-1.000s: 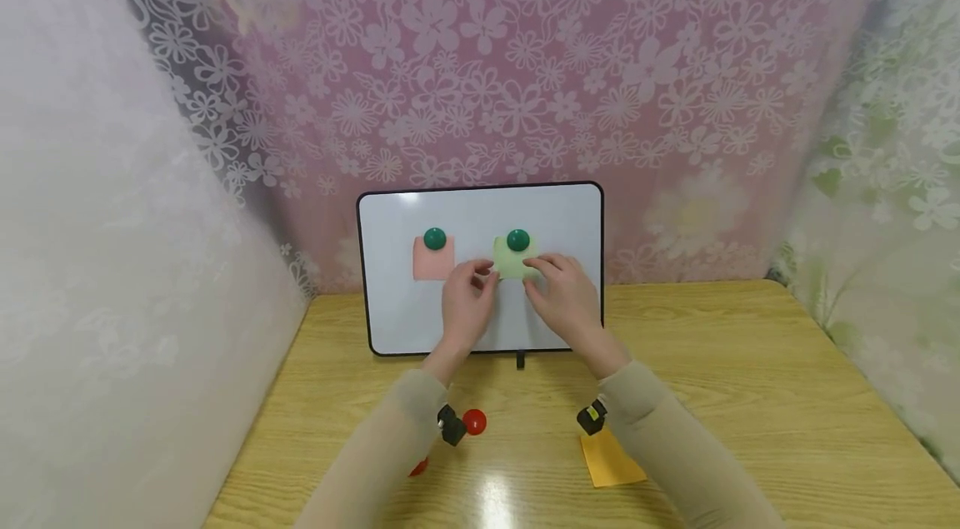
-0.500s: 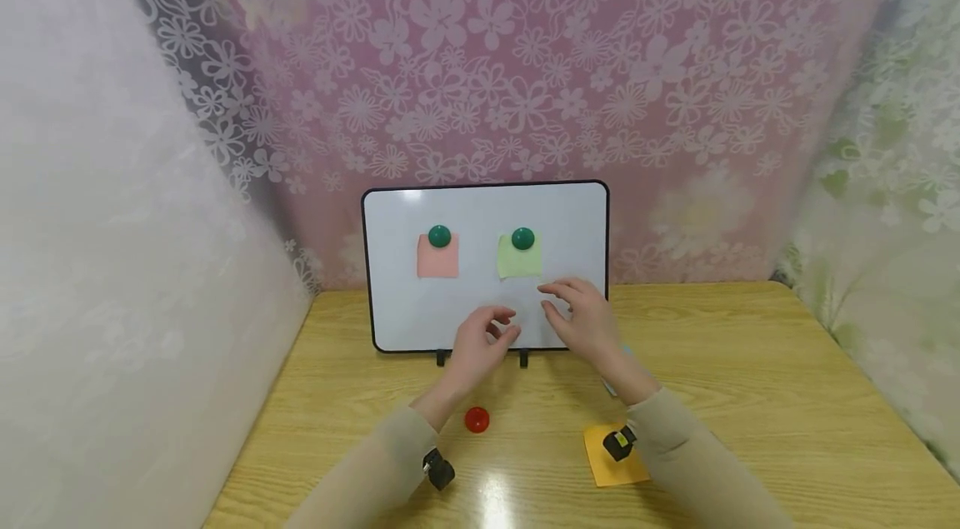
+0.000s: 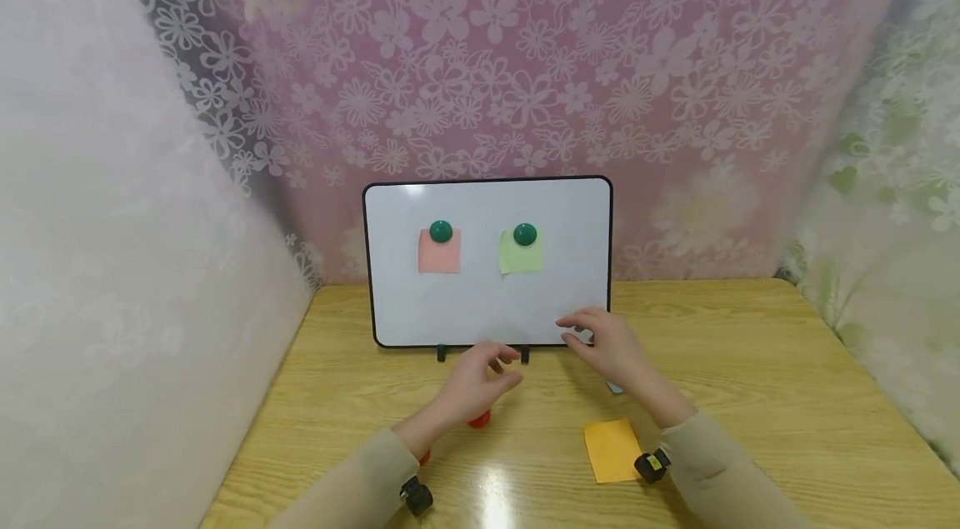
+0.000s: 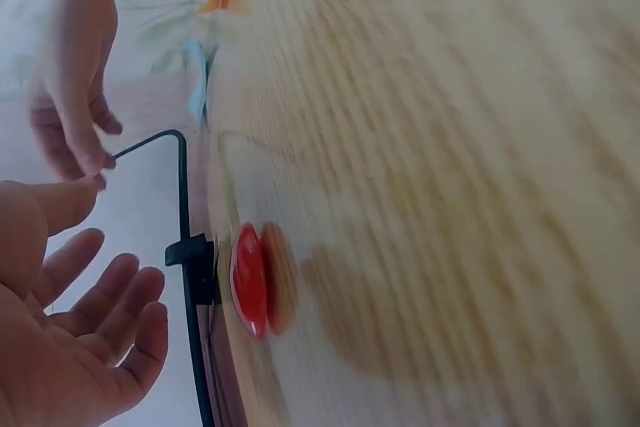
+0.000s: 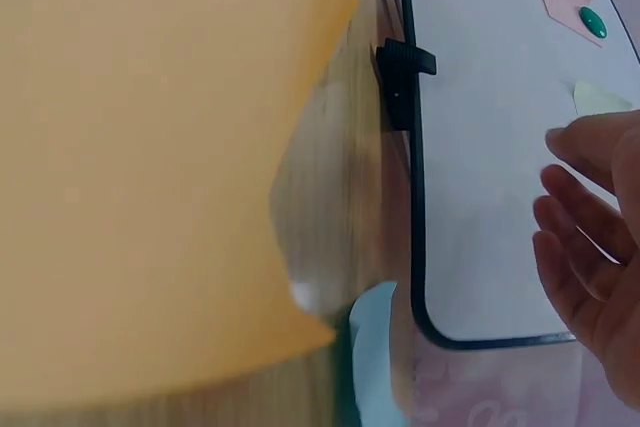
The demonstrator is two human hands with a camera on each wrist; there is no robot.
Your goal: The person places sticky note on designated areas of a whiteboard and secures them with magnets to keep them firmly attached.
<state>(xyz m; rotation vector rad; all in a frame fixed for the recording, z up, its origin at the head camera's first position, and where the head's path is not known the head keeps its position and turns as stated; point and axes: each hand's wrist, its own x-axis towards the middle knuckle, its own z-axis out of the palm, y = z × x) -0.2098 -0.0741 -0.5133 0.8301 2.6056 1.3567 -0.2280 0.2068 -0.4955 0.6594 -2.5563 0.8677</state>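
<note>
My left hand [image 3: 474, 386] hovers over the table just below the whiteboard [image 3: 480, 308], fingers loosely bent and holding nothing. Beneath it is a red magnet [image 3: 480, 421], partly covered in the head view and plain in the left wrist view. My right hand [image 3: 609, 348] overlaps the board's lower right corner, its thumb and fingers apart with nothing between them. On the board, a pink sticky note [image 3: 438, 260] and a light green sticky note [image 3: 521, 262] hang side by side. Each has a round green magnet [image 3: 525, 234] at its top.
An orange sticky note [image 3: 611, 452] lies on the table [image 3: 720, 371] by my right sleeve. Partly hidden under the right forearm is a light blue note [image 5: 373, 357]. Another red magnet [image 3: 425, 457] peeks out beside my left forearm. Black feet [image 3: 441, 353] support the board.
Both hands have drawn away from the green note, down and toward me; the left now hangs over the red magnet, the right has also shifted right. Both notes stay on the board.
</note>
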